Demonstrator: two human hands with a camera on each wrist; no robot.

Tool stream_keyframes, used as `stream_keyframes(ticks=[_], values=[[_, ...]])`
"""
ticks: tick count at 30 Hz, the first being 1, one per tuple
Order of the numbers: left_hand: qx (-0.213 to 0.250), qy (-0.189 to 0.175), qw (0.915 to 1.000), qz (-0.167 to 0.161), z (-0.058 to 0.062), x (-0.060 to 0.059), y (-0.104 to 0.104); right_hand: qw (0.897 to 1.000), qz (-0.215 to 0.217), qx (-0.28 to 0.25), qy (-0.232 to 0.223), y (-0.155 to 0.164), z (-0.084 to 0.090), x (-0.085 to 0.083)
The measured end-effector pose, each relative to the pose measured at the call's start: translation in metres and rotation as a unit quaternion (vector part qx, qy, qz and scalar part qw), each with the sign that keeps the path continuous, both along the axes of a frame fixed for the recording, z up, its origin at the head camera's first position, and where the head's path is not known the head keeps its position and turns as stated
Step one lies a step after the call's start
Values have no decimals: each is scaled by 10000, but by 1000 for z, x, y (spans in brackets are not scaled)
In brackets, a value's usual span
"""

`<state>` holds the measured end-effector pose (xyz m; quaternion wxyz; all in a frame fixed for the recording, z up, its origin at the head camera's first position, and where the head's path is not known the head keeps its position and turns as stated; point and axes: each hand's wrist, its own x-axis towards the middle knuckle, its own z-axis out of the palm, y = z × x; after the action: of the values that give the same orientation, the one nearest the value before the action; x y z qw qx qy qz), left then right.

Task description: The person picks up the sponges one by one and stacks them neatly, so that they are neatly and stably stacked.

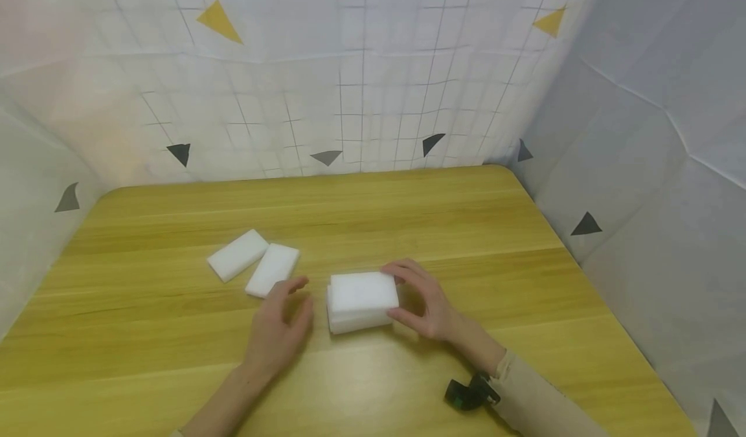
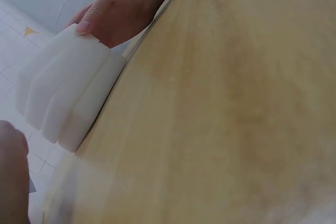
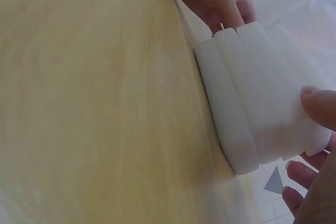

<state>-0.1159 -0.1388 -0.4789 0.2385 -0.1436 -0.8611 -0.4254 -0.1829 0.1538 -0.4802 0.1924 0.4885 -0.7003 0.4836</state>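
Observation:
A stack of several white foam-like sponge blocks (image 1: 362,298) stands on the table, its layers slightly out of line. At its right end my right hand (image 1: 428,304) pinches the uppermost block between thumb and fingers. The right thumb (image 3: 320,107) lies against that block's near side in the right wrist view. To the left of the stack, my left hand (image 1: 276,333) is held with thumb and fingers apart and nothing between them. Its fingertips overlap the lower end of a loose white block (image 1: 272,270) in the head view. A second loose block (image 1: 237,254) lies beside that one.
The wood-grain table (image 1: 466,217) has rounded far corners. White sheets with grid lines and coloured triangles hang behind it, and a grey-white sheet (image 1: 641,133) borders its right side. A dark wrist device (image 1: 472,392) sits at the right cuff.

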Motion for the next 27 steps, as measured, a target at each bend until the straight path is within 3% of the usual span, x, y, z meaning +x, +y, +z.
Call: stream_keyframes(ticks=[7, 12, 18, 27], values=[[181, 331, 9960, 814, 2, -4, -4, 10000, 20, 18, -39, 0, 3, 1], [57, 224, 9924, 1210, -2, -9, -9, 10000, 13, 37, -79, -1, 6, 3], [-28, 47, 9906, 1370, -2, -11, -11, 10000, 5, 26, -91, -1, 6, 3], [-521, 319, 9857, 1573, -6, -14, -18, 10000, 16, 27, -88, 0, 3, 2]])
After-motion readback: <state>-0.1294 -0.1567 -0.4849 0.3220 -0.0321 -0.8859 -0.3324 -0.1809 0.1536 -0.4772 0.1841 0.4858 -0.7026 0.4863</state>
